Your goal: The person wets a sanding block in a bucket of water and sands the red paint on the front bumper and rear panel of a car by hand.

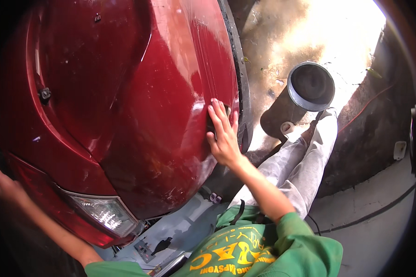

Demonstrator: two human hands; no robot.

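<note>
The red rear end of a car (129,106) fills the left and middle of the view, with a red and clear tail lamp (97,210) low on it. My right hand (223,134) lies on the curved red panel near its right edge, fingers extended and slightly apart. Something dark shows beside and between those fingers; I cannot make out what it is. My left hand (2,180) reaches to the car's far left edge, fingers stretched out, its tips partly lost in shadow.
A grey cylindrical container (275,117) stands on the stained concrete floor (268,37) beside my legs (309,161), a white roll (287,127) against it. An orange cord (365,104) runs along the floor. A pale low wall (379,203) curves along the lower right.
</note>
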